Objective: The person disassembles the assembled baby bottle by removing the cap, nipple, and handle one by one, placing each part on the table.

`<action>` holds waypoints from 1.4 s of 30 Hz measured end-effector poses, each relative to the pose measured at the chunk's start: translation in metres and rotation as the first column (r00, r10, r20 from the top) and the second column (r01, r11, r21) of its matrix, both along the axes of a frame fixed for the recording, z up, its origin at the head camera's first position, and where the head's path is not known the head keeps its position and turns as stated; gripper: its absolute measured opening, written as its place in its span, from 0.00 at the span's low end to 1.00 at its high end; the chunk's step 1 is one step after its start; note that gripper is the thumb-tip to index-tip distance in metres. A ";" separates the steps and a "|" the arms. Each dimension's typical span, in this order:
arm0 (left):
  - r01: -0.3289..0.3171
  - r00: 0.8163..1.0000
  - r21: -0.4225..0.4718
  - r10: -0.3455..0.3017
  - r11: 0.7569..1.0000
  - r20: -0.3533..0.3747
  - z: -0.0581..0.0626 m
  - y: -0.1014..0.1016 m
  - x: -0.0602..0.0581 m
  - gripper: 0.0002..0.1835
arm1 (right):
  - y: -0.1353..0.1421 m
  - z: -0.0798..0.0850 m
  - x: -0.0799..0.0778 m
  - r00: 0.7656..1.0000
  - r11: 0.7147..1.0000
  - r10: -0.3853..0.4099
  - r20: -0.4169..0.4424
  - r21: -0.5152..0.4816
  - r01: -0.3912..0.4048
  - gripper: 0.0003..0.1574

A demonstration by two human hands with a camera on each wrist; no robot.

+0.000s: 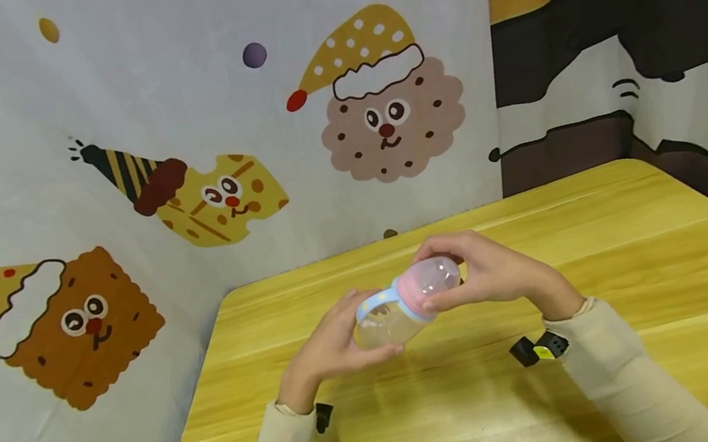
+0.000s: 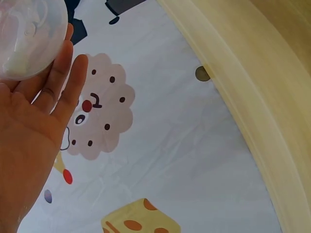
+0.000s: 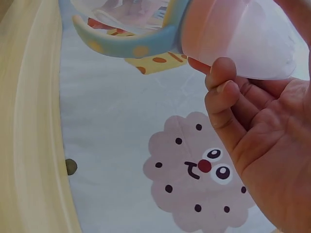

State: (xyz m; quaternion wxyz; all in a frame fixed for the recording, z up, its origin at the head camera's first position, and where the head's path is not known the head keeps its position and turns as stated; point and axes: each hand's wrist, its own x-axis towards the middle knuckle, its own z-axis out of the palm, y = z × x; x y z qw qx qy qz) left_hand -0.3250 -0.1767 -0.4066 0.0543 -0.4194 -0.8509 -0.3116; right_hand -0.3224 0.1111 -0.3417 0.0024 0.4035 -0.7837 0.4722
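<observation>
A clear baby bottle (image 1: 390,321) with blue handles (image 1: 375,301) and a pink collar under a clear cap (image 1: 433,279) is held tilted above the yellow wooden table (image 1: 640,271). My left hand (image 1: 337,344) cradles the bottle's base, with the fingers curled under it. My right hand (image 1: 480,271) grips the cap end with thumb and fingers. In the left wrist view the bottle's clear base (image 2: 29,34) rests against my fingers (image 2: 58,92). The right wrist view shows the pink cap (image 3: 243,39) and a blue handle (image 3: 131,41) above my fingers (image 3: 226,102).
A cartoon-printed cloth wall (image 1: 183,162) stands behind and left of the table. A darker printed curtain (image 1: 628,46) hangs at the right. The table's left edge (image 1: 201,393) runs close to the cloth.
</observation>
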 end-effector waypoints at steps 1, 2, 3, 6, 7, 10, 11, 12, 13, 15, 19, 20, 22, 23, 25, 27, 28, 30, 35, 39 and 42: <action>0.005 1.000 0.002 -0.005 1.000 0.003 0.000 0.000 0.001 0.37 | 0.000 0.003 0.003 1.000 1.000 0.002 0.008 -0.003 -0.002 0.22; 0.008 1.000 0.003 -0.008 1.000 0.006 0.001 0.000 0.001 0.37 | -0.001 0.005 0.004 1.000 1.000 0.003 0.018 -0.004 -0.003 0.22; 0.009 1.000 0.002 -0.009 1.000 0.008 0.001 0.000 0.002 0.37 | 0.000 0.005 0.004 1.000 1.000 0.008 0.024 -0.006 -0.008 0.22; 0.021 1.000 0.005 -0.021 1.000 0.008 0.002 0.001 0.003 0.37 | 0.003 -0.005 -0.005 0.999 1.000 0.016 0.040 -0.007 -0.016 0.23; 0.026 1.000 0.005 -0.026 1.000 0.006 0.002 0.001 0.003 0.37 | 0.004 -0.010 -0.009 0.999 1.000 0.022 0.042 -0.008 -0.022 0.23; 0.035 0.999 0.002 -0.035 0.999 0.005 0.002 0.001 0.003 0.37 | 0.006 -0.017 -0.015 0.998 0.999 0.043 0.047 -0.019 -0.042 0.23; 0.038 0.999 0.004 -0.038 0.999 0.007 0.002 0.001 0.003 0.37 | 0.007 -0.018 -0.016 0.998 0.998 0.053 0.047 -0.025 -0.052 0.23; 0.040 0.999 0.004 -0.040 0.999 0.008 0.001 0.001 0.004 0.37 | 0.008 -0.019 -0.016 0.997 0.998 0.060 0.048 -0.030 -0.059 0.23; 0.042 0.999 0.003 -0.042 0.999 0.009 0.001 0.001 0.004 0.37 | 0.008 -0.020 -0.016 0.996 0.997 0.068 0.049 -0.033 -0.066 0.23; 0.042 0.999 0.003 -0.042 0.999 0.011 0.001 0.001 0.006 0.37 | 0.009 -0.020 -0.016 0.994 0.995 0.090 0.060 -0.049 -0.087 0.22; 0.052 0.998 -0.003 -0.052 0.999 0.041 -0.001 0.002 0.010 0.40 | 0.013 -0.019 -0.014 0.982 0.985 0.164 0.096 -0.077 -0.157 0.23; 0.056 0.997 -0.004 -0.056 0.998 0.051 -0.001 0.003 0.010 0.40 | 0.014 -0.018 -0.014 0.979 0.982 0.179 0.100 -0.078 -0.172 0.23; 0.063 0.996 -0.002 -0.063 0.998 0.067 0.000 0.004 0.012 0.40 | 0.016 -0.015 -0.012 0.976 0.980 0.194 0.096 -0.071 -0.188 0.24; 0.067 0.995 0.000 -0.067 0.998 0.068 0.001 0.005 0.012 0.40 | 0.017 -0.014 -0.011 0.979 0.981 0.187 0.085 -0.057 -0.183 0.24; 0.066 0.996 0.007 -0.067 0.998 0.064 0.002 0.006 0.012 0.40 | 0.019 -0.012 -0.011 0.981 0.984 0.177 0.079 -0.045 -0.173 0.24; 0.065 0.996 0.011 -0.066 0.998 0.060 0.003 0.007 0.011 0.40 | 0.020 -0.011 -0.011 0.983 0.986 0.163 0.085 -0.044 -0.160 0.23; 0.066 0.996 0.012 -0.067 0.998 0.055 0.003 0.007 0.011 0.40 | 0.020 -0.011 -0.011 0.983 0.987 0.158 0.089 -0.043 -0.154 0.23; 0.072 0.996 0.011 -0.072 0.997 0.049 0.003 0.007 0.010 0.40 | 0.020 -0.011 -0.011 0.983 0.987 0.157 0.097 -0.042 -0.154 0.23; 0.071 0.996 0.007 -0.071 0.997 0.047 0.002 0.007 0.009 0.39 | 0.022 -0.012 -0.013 0.985 0.990 0.137 0.103 -0.040 -0.134 0.24; 0.049 0.997 -0.005 -0.049 0.999 0.052 0.001 0.007 0.009 0.39 | 0.027 -0.011 -0.013 0.992 0.997 0.080 0.098 -0.029 -0.078 0.26; 0.037 0.998 -0.015 -0.036 0.999 0.048 0.000 0.007 0.008 0.39 | 0.031 -0.010 -0.014 0.993 0.998 0.055 0.102 -0.030 -0.052 0.27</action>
